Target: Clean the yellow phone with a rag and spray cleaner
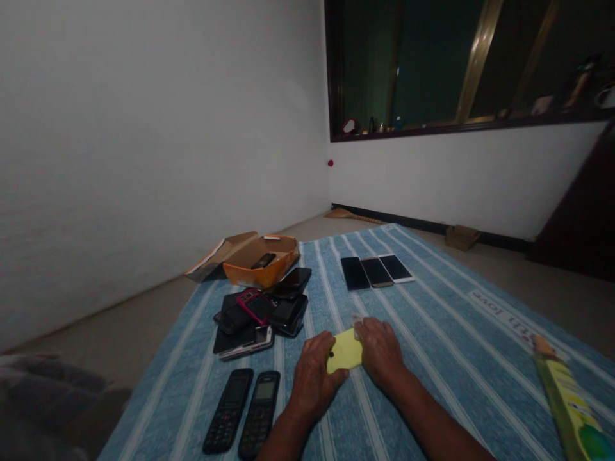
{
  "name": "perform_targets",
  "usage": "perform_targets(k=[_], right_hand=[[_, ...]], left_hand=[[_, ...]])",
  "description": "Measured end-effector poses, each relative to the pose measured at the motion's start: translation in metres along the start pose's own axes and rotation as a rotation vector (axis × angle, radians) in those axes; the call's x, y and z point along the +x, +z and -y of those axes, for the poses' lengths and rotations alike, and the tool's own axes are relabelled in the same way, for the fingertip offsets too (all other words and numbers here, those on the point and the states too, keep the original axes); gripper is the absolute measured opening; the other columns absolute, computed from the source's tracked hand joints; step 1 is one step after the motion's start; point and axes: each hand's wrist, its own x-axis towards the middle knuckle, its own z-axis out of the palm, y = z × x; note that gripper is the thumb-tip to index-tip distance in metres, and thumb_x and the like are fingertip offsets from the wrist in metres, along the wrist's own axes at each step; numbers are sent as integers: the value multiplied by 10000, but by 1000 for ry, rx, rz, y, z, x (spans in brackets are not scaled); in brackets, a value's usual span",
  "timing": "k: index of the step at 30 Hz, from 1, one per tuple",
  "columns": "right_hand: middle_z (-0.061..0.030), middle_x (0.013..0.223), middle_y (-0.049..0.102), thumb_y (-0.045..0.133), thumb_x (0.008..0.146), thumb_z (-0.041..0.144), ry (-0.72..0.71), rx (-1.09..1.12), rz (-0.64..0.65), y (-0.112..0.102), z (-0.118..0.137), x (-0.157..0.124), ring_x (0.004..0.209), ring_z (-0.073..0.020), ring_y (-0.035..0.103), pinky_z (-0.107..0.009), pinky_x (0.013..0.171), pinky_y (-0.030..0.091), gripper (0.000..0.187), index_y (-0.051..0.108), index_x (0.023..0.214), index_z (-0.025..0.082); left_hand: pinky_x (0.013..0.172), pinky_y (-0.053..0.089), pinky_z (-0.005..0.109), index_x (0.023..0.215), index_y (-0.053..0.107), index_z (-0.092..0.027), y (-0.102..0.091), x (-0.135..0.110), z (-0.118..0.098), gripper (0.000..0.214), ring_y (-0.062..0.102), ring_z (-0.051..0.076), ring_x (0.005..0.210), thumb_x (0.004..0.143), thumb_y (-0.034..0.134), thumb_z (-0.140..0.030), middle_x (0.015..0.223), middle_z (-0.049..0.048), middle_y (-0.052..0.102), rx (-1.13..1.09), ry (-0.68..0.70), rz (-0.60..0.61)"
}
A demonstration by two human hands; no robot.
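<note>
Over the striped blue cloth, a yellow phone [344,351] lies between my two hands, its yellow back facing up and a small dark spot near its left end. My left hand [314,371] grips the left end, thumb along the near edge and fingers over the far side. At the other end my right hand [382,351] is closed against the phone. A pale, crumpled bit of something, perhaps a wipe [356,319], shows at the right hand's fingertips; most of it is hidden. Left of my left hand lie two black keypad phones [228,410], side by side.
A heap of phones [259,310] sits left of centre, before an open orange box [250,272] with a phone inside. Three smartphones [377,272] lie in a row farther back. A bottle with yellowish-green contents [567,397] is at the right edge of the striped cloth [446,358].
</note>
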Motion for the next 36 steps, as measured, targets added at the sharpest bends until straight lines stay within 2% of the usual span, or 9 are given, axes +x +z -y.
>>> perform_targets(k=[5, 11, 14, 19, 22, 28, 32, 36], right_hand=[[-86, 1150, 666, 423, 946, 63, 26, 25, -12, 1, -8, 3, 1133, -235, 539, -351, 944, 323, 414, 599, 1300, 187], [-114, 1068, 679, 443, 941, 73, 18, -56, -25, -2, -5, -4, 1041, -262, 580, -366, 898, 381, 343, 668, 1186, 159], [-137, 1054, 680, 443, 915, 30, 19, -119, -36, -1, 0, -14, 994, -270, 597, -369, 875, 418, 380, 655, 1215, 126], [-186, 1158, 659, 410, 861, -36, 0, -196, -130, 14, 1, -35, 1019, -295, 604, -410, 915, 455, 495, 595, 1308, 69], [-188, 1213, 649, 401, 838, -46, -37, -237, -203, 27, -3, -46, 1094, -310, 592, -429, 969, 455, 533, 588, 1321, 79], [-200, 1222, 658, 432, 823, -37, -84, -302, -317, 44, -9, -53, 1140, -334, 595, -474, 1000, 458, 496, 630, 1262, 78], [-215, 1245, 643, 454, 838, -19, -97, -254, -341, 51, -7, -53, 1177, -344, 583, -518, 1024, 438, 473, 624, 1264, 94], [-212, 1297, 618, 483, 834, -31, -153, -187, -366, 60, 1, -56, 1243, -338, 548, -509, 1062, 410, 508, 580, 1318, 89]], left_hand=[[985, 504, 560, 1122, 692, -174, -1, 0, 0, 521, 619, 359, 1155, 604, 743, -173, 1247, 149, 695, -18, 4, 6], [973, 509, 548, 1123, 689, -183, -4, -1, 0, 518, 615, 356, 1143, 607, 743, -194, 1241, 141, 691, -51, 22, 13], [977, 509, 540, 1130, 686, -178, -3, -1, 0, 529, 612, 351, 1146, 604, 740, -177, 1249, 146, 686, -50, 5, 20], [988, 508, 540, 1134, 686, -158, 0, -2, 1, 536, 609, 350, 1159, 600, 734, -143, 1266, 160, 679, -34, -6, 15], [983, 512, 555, 1130, 689, -163, 0, -2, 3, 528, 617, 355, 1158, 604, 741, -153, 1255, 157, 688, -26, 18, 0], [961, 536, 553, 1119, 701, -177, -2, -1, 4, 506, 638, 352, 1146, 616, 752, -178, 1240, 155, 701, -19, 44, -23], [958, 539, 546, 1112, 704, -178, -1, -1, 3, 506, 642, 348, 1133, 608, 752, -173, 1238, 150, 703, -15, 36, -20], [966, 537, 538, 1102, 708, -170, 1, -1, 5, 501, 636, 349, 1145, 603, 754, -164, 1237, 155, 703, -7, 36, -29]])
